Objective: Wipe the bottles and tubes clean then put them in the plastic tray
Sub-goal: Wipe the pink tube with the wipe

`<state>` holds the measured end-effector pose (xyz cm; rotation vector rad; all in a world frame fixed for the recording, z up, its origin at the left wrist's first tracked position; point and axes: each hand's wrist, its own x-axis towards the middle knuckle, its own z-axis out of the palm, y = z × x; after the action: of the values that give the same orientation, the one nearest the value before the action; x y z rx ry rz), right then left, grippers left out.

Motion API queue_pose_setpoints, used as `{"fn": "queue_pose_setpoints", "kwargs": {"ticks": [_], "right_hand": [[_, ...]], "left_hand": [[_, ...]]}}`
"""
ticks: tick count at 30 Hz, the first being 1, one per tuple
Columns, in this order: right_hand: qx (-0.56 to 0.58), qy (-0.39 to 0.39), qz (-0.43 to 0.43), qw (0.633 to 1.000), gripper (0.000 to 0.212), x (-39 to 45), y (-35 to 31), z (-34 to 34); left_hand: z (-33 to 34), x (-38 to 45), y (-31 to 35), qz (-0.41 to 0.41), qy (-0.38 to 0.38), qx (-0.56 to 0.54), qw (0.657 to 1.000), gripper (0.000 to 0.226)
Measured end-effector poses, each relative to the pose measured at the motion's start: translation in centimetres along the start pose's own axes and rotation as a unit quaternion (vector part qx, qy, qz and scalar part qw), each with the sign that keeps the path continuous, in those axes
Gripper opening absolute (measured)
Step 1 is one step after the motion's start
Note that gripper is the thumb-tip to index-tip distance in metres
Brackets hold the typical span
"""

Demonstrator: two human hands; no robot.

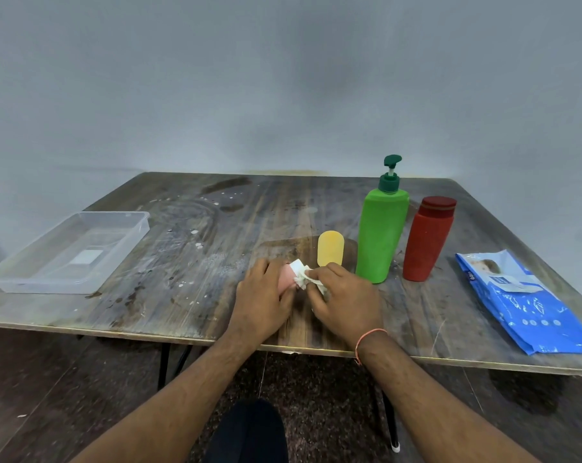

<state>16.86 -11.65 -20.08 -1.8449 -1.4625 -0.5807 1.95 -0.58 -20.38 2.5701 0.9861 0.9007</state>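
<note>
While the left hand (261, 297) grips a pink tube (286, 277) with fingers curled round it, the right hand (344, 297) pinches a crumpled white wipe (303, 274) against the tube's exposed end. Tube sits between both sets of fingers, mostly hidden under the left ones; only its pink top shows. Cannot tell if it rests on the table (189, 262) or is lifted off it.

Just beyond the right fingertips: yellow tube (330, 247), standing upright. Beyond and right of the right fingers: green pump bottle (381, 235), upright, dark green pump head. Red bottle (428, 240) just right of the green one, leaning slightly, close to it but contact unclear.

Well right of the right hand: blue wipes pack (523, 302), lying flat, flap peeled up.

Well left of the left fingers, at the table's far-left edge: clear plastic tray (25, 280), nothing in it, white label visible through the base.

Right wrist has an orange thread band (369, 339). Tabletop is worn wood, with white specks and stains.
</note>
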Motion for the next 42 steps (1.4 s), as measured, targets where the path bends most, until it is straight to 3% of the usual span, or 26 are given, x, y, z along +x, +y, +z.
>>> {"fn": "queue_pose_setpoints", "kwargs": {"ticks": [8,16,21,30,35,42], "right_hand": [[0.017,0.037,-0.006,0.999,0.02,0.0,-0.1,-0.4],[0.023,0.008,-0.004,1.0,0.021,0.2,0.2,-0.1],[0.03,0.033,-0.011,0.999,0.025,0.2,0.3,-0.3],[0.003,0.002,-0.013,1.0,0.019,-0.1,-0.2,-0.1],[0.014,0.016,0.009,1.0,0.024,0.1,0.0,-0.2],[0.028,0.008,0.011,1.0,0.022,0.1,0.0,-0.1]], "left_hand": [[0.0,-0.3,0.4,0.03,-0.019,0.041,0.999,0.039],[-0.4,-0.6,0.9,0.035,-0.001,0.061,0.998,0.036],[-0.4,-0.6,1.2,0.035,-0.004,0.088,0.995,0.037],[-0.6,-0.7,1.1,0.011,-0.008,0.075,0.997,0.039],[-0.7,-0.7,1.3,0.04,-0.015,0.085,0.995,0.034],[-0.6,-0.8,1.2,0.023,-0.015,0.06,0.998,0.042]]}}
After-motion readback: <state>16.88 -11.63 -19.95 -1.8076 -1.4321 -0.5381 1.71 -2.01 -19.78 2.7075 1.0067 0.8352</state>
